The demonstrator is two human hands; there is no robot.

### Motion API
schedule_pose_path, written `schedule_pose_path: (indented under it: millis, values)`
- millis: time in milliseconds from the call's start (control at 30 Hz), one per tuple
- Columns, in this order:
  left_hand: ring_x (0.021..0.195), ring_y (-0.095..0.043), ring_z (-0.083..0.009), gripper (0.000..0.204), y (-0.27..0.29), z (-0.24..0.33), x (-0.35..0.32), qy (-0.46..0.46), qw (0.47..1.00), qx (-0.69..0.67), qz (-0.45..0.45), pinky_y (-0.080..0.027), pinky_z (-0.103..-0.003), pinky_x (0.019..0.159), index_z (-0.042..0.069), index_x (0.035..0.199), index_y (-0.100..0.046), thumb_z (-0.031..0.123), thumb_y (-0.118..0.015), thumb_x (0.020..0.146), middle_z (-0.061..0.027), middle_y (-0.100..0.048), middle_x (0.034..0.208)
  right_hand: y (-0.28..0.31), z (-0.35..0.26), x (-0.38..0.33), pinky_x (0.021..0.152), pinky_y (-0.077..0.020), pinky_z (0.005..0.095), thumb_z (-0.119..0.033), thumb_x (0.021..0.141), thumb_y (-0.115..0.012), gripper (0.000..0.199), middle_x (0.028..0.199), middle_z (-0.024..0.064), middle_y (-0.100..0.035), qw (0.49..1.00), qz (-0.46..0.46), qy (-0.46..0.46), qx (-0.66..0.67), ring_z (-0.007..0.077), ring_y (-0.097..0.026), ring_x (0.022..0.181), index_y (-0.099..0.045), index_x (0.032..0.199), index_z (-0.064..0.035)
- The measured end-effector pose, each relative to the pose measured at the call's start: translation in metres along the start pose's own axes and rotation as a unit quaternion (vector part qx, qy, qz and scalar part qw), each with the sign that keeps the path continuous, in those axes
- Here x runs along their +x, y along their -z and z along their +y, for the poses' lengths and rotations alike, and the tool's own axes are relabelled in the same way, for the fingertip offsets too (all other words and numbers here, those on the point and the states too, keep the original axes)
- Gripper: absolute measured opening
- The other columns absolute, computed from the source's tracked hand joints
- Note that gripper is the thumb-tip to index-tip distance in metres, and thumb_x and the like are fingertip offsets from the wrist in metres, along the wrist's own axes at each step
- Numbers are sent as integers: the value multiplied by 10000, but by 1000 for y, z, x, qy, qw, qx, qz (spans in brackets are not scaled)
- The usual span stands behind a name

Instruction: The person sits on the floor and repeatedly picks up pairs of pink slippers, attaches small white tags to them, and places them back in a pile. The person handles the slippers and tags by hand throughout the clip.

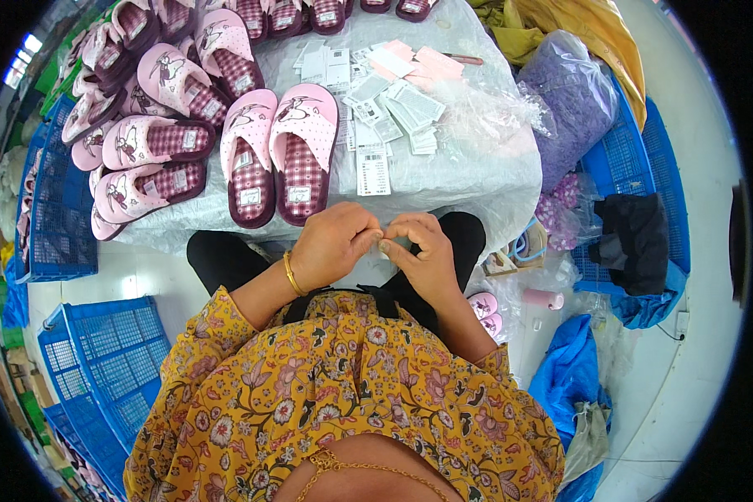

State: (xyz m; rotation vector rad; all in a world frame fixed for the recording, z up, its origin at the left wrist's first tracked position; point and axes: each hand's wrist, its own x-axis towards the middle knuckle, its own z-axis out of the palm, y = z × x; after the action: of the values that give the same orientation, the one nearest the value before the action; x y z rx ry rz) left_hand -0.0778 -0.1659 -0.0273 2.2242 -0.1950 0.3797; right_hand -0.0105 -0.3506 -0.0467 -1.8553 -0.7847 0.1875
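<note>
My left hand (330, 243) and my right hand (421, 251) meet above my lap, just off the table's near edge. Fingertips and thumbs of both are pinched together; whatever lies between them is too small to make out. Right behind my left hand, a pink slipper (303, 125) with a plaid insole stands beside its mate (249, 151), toes pointing away. A white printed tag (373, 170) lies at the table edge beyond my fingers. Behind it spreads a loose heap of paper tags (397, 109).
More pink slippers (155, 184) are piled at the table's left. Plastic wrap (494, 105) covers the table's right side. Blue crates stand at left (100, 360) and right (673, 167). A purple bundle (569, 100) in clear plastic sits at the right, and a blue bag (569, 360) lies on the floor.
</note>
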Motion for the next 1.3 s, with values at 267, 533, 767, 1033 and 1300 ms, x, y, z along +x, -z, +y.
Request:
schedule_pose_path:
  millis: [267, 533, 767, 1033, 1300]
  values:
    - [717, -599, -227, 105, 22, 3, 37, 22, 999, 13, -19, -470, -337, 636, 43, 923, -656, 128, -675, 864, -98, -624, 819, 9, 2, 6, 838, -447, 337, -66, 748, -756, 121, 1041, 62, -620, 996, 67, 49, -39, 236, -556, 963, -674, 837, -59]
    - [862, -640, -302, 256, 65, -84, 163, 32, 974, 222, -3, -505, -406, 775, 43, 1007, -669, 234, -637, 840, -142, -663, 935, 19, 10, 10, 864, -455, 336, -61, 766, -739, 102, 1060, 77, -621, 997, 63, 38, 28, 233, -565, 1013, -672, 843, -57]
    - [772, -639, -292, 379, 49, -136, 235, 189, 917, 308, -169, -500, -381, 719, 36, 881, -682, 384, -735, 741, -155, -675, 832, 26, 18, 4, 845, -487, 331, -58, 790, -730, 97, 1068, 110, -632, 997, 50, -22, 58, 220, -616, 974, -659, 848, -28]
    - [817, -638, -248, 446, 44, -159, 247, 221, 926, 266, -151, -504, -357, 756, 55, 948, -691, 421, -787, 710, -119, -685, 898, 28, 31, 0, 753, -494, 274, -28, 807, -715, 87, 1052, 100, -627, 989, 73, -64, 115, 127, -598, 835, -653, 867, -15]
    - [1054, -563, -263, 508, 27, -116, 235, 67, 963, 185, -182, -468, -356, 913, 136, 1146, -685, 378, -810, 717, -124, -580, 1096, 25, 40, 0, 758, -489, 269, -17, 811, -698, 78, 1046, 106, -625, 989, 76, -59, 111, 133, -595, 813, -656, 878, -13]
